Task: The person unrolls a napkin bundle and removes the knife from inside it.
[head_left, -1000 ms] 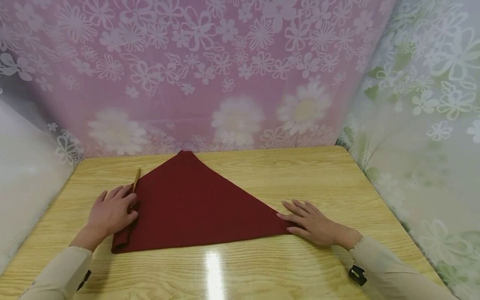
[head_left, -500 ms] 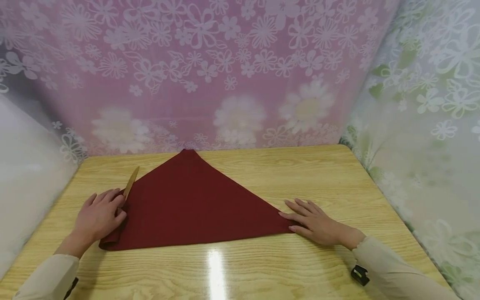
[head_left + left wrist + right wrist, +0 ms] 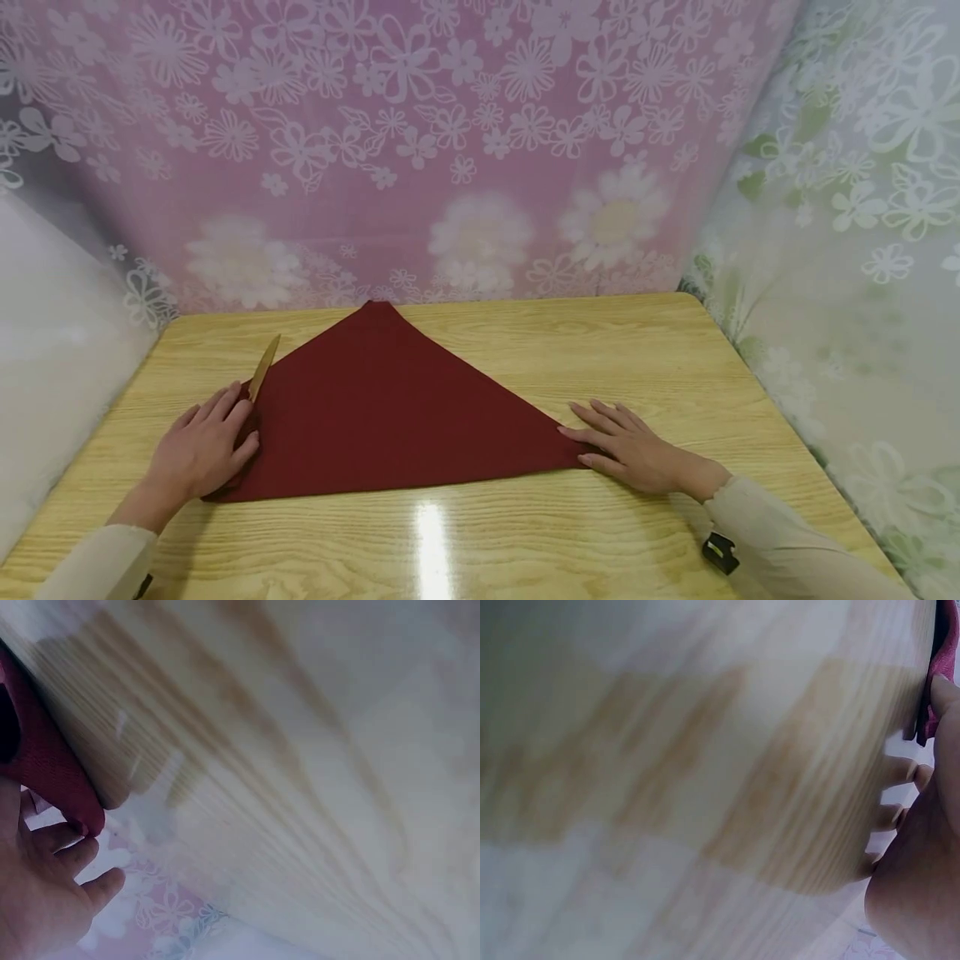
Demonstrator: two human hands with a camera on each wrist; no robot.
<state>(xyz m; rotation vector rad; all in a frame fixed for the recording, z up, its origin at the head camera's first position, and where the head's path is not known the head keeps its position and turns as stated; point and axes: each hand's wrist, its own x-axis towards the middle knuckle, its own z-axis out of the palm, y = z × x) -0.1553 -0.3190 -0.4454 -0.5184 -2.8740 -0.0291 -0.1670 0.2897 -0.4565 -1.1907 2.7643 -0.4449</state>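
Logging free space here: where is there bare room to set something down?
The table is bare beyond the right hand, right of the cloth; in front of the cloth, between the sleeves; and, smaller, at the back left corner, left of the brown stick. Crowded: the cloth's left end, with left hand and brown stick together.

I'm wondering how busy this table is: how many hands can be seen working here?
2. The left hand touches the left end of the dark red cloth; the right hand rests on its right corner. Any hands outside the pictures can't be counted.
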